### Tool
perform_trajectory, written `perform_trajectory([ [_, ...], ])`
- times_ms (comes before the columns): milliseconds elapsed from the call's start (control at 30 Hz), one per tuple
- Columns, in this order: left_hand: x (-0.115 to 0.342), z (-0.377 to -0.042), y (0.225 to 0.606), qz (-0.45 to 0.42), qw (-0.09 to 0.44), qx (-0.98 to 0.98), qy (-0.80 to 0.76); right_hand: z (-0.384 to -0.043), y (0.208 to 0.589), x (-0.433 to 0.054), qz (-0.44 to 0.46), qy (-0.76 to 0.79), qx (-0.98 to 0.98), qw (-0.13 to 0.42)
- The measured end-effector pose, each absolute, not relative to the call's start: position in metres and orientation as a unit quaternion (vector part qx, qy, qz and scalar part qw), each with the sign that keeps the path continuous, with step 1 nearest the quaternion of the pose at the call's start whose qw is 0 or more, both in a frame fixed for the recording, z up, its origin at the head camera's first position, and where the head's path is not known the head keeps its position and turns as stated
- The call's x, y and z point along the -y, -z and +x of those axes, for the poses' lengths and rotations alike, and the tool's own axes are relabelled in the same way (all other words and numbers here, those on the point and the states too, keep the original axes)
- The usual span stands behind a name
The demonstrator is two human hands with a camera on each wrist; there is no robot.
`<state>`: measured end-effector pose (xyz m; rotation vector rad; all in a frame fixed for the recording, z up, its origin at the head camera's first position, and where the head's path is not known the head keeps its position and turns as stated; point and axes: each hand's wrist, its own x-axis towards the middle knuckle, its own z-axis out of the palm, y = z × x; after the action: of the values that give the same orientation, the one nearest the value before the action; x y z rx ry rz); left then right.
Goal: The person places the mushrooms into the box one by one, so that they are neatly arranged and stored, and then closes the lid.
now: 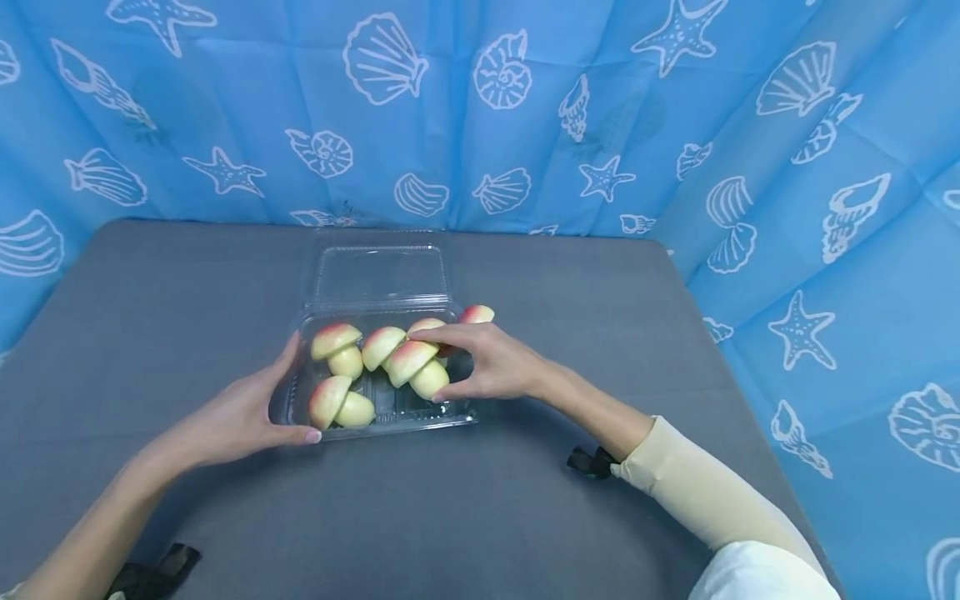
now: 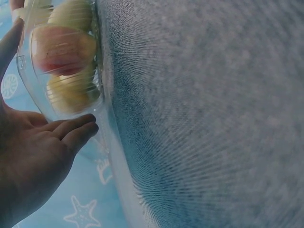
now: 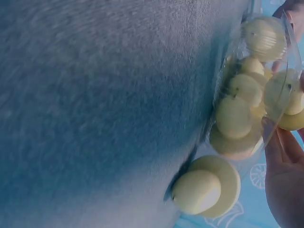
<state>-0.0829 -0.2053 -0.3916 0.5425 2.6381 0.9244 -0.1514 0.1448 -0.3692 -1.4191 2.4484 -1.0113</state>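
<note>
Clear plastic container (image 1: 412, 426), hinged lid (image 1: 382, 275) folded back away from the person, sits on grey table (image 1: 390, 517) and holds several mushroom-shaped pieces (image 1: 327, 402), pale yellow with red-tinged caps. Right hand (image 1: 491, 360) pinches one piece, the held mushroom (image 1: 412, 363), between thumb and fingers over the container's right half; left hand (image 1: 236, 417), fingers fairly straight and spread from thumb, touches container's left end, not clenched. Another piece, the loose mushroom (image 1: 477, 314), lies outside, just beside the container's right end.
</note>
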Motion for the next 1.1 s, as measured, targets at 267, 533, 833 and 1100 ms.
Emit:
perform_trajectory([
  [267, 0.207, -0.083, 0.390, 0.182, 0.153, -0.916, -0.322, -0.152, 0.376, -0.129, -0.487, 0.369, -0.786, 0.091],
  [533, 0.205, -0.083, 0.389, 0.184, 0.162, -0.914, -0.323, -0.149, 0.381, -0.123, -0.513, 0.290, -0.806, 0.061],
  [833, 0.204, -0.084, 0.388, 0.183, 0.161, -0.916, -0.318, -0.145, 0.385, -0.119, -0.501, 0.246, -0.829, 0.032],
  [1100, 0.204, -0.084, 0.391, 0.185, 0.161, -0.914, -0.322, -0.142, 0.388, -0.118, -0.510, 0.211, -0.833, 0.030],
])
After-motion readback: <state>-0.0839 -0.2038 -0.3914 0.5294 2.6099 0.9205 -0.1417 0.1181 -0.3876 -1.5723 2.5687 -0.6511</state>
